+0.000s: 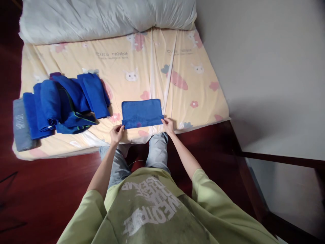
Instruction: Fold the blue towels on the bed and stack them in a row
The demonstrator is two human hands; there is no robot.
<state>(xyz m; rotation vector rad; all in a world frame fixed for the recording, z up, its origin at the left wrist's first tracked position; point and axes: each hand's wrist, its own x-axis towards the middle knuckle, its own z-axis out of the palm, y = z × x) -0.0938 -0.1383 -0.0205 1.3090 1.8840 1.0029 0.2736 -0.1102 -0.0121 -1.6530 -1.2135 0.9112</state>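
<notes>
A blue towel point(142, 110) lies flat near the front edge of the bed, with a folded strip along its near side. My left hand point(117, 134) pinches its near left corner between thumb and fingers. At the opposite near corner, my right hand point(168, 126) grips the cloth in the same way. Left of the towel sits a row of several folded or rolled blue cloths point(50, 101), some with green trim. A grey cloth point(23, 125) with light lettering ends that row on the far left.
The bed's yellow sheet point(101, 67) has rabbit and carrot prints and some creases. A bulky white quilt point(106, 17) lies across the back. A pale wall point(269, 67) rises on the right. Dark red floor point(63, 183) surrounds my legs at the bed's front edge.
</notes>
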